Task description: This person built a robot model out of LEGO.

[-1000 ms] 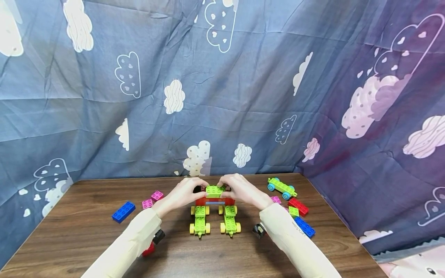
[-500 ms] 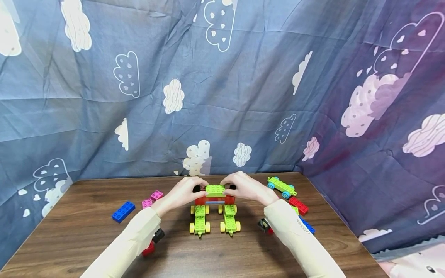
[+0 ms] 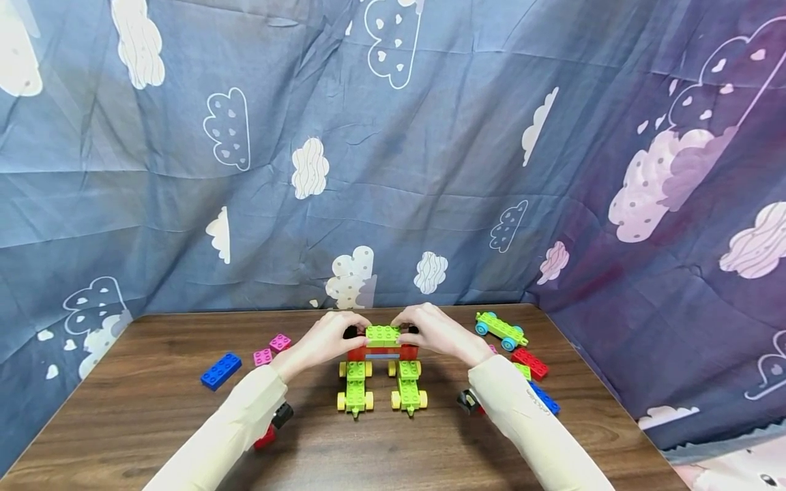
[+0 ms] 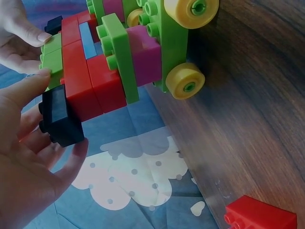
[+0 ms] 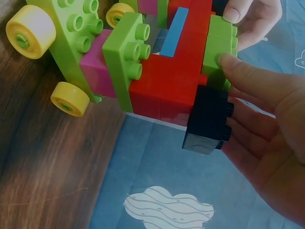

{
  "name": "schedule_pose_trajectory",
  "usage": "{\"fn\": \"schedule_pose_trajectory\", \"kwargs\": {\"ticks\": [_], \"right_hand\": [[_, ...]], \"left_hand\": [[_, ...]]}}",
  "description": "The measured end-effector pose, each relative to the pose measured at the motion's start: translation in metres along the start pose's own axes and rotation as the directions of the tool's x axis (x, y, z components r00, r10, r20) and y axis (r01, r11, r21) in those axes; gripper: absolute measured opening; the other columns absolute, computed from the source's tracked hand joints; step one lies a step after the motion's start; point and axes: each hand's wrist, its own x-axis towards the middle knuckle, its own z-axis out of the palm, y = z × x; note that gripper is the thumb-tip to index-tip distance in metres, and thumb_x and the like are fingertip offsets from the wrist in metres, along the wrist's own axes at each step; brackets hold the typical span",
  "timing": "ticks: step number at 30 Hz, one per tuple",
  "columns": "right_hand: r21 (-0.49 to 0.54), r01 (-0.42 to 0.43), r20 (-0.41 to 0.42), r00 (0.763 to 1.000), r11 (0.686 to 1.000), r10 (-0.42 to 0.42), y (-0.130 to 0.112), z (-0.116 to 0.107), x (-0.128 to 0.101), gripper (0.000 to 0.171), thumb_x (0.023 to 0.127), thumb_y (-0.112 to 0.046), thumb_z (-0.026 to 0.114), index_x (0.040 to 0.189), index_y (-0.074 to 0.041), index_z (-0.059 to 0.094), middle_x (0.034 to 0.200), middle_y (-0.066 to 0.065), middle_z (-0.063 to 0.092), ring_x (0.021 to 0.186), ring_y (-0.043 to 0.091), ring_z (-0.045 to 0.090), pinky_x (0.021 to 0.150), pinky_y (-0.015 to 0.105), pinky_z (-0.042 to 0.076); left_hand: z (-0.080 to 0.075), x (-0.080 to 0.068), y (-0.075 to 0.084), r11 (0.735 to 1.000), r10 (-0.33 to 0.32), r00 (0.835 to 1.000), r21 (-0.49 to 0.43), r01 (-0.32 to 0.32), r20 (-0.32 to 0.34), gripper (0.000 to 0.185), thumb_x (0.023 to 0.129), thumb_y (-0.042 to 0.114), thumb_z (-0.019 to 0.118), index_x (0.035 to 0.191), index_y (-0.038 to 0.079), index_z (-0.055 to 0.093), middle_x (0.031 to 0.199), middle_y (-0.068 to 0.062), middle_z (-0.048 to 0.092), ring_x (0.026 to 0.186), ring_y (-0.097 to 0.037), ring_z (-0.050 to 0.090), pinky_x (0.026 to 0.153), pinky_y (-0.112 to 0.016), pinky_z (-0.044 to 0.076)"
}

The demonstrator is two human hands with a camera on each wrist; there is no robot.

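My right hand (image 3: 436, 333) sits farther right than a second ago. It and my left hand (image 3: 328, 337) pinch the toy (image 3: 383, 355) near its green top (image 3: 383, 333). The toy stands on the table (image 3: 393, 457), mostly built, I think. A blue block (image 3: 221, 371) and pink blocks (image 3: 263, 356) lie loose.

The wood-grain counter (image 3: 344, 460) bears two lime bases (image 3: 356, 394) on yellow wheels (image 3: 369, 400), below the fingers (image 3: 353, 319). Left of the fingers lie a blue brick (image 3: 221, 371) and two pink bricks (image 3: 263, 357); right of them, a lime base (image 3: 499, 329) on blue wheels (image 3: 508, 344), a red brick (image 3: 531, 363), a lime brick (image 3: 523, 370) and a partly hidden blue brick (image 3: 544, 398).
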Motion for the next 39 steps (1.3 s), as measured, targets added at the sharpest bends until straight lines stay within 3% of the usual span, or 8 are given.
{"fn": "schedule_pose_trajectory", "kwargs": {"ticks": [13, 27, 39], "right_hand": [[0.016, 0.003, -0.018, 1.0, 1.0, -0.003, 0.0022, 0.0039, 0.0004, 0.025, 0.089, -0.021, 0.073, 0.111, -0.007, 0.073, 0.109, 0.006, 0.075, 0.095, 0.016, 0.071, 0.081, 0.03, 0.057], [0.062, -0.08, 0.025, 0.997, 0.995, 0.079, -0.0007, 0.0029, 0.0016, 0.026, 0.089, -0.021, 0.073, 0.112, -0.009, 0.073, 0.109, 0.004, 0.075, 0.093, 0.016, 0.07, 0.079, 0.029, 0.057], [0.047, -0.053, 0.002, 0.999, 0.997, 0.053, 0.0006, 0.003, -0.0012, 0.024, 0.089, -0.021, 0.074, 0.11, -0.008, 0.073, 0.106, 0.005, 0.075, 0.093, 0.021, 0.07, 0.079, 0.03, 0.056]], "left_hand": [[0.0002, -0.0012, -0.0009, 1.0, 0.001, 1.0, -0.014, -0.001, 0.006, 0.028, 0.093, 0.023, 0.069, 0.115, 0.006, 0.07, 0.11, -0.007, 0.074, 0.104, -0.021, 0.069, 0.094, -0.04, 0.055], [-0.0017, -0.0021, 0.0, 1.0, 0.008, 1.0, -0.013, -0.008, 0.001, 0.028, 0.092, 0.022, 0.069, 0.115, 0.005, 0.07, 0.11, -0.01, 0.074, 0.104, -0.023, 0.069, 0.094, -0.041, 0.055], [0.0018, -0.001, 0.0011, 1.0, 0.007, 1.0, -0.013, -0.007, 0.006, 0.03, 0.092, 0.022, 0.069, 0.117, 0.005, 0.07, 0.109, -0.007, 0.073, 0.104, -0.021, 0.069, 0.094, -0.04, 0.055]]}}
